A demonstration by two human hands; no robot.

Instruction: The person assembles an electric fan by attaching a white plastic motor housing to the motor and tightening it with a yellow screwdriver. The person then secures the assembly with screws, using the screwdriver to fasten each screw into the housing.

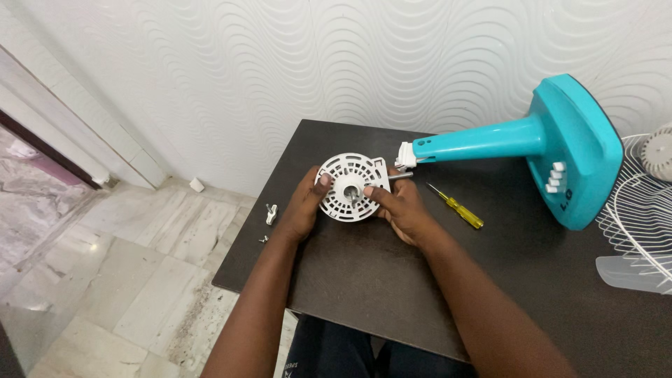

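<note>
On the dark table (364, 280), left hand (302, 206) and right hand (400, 210) each clamp the white slotted disc (348, 187) by its rim

Home: marble floor (126, 280), textured wall (280, 63)

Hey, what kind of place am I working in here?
Probably a room at home, not a workshop: a small dark table against a white wave-textured wall, marble floor tiles, and a teal fan stand lying dismantled.

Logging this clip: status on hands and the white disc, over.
Left hand and right hand both grip white disc, above table. Fan stand lies beside; screwdriver near right hand. Nothing blocking.
</note>
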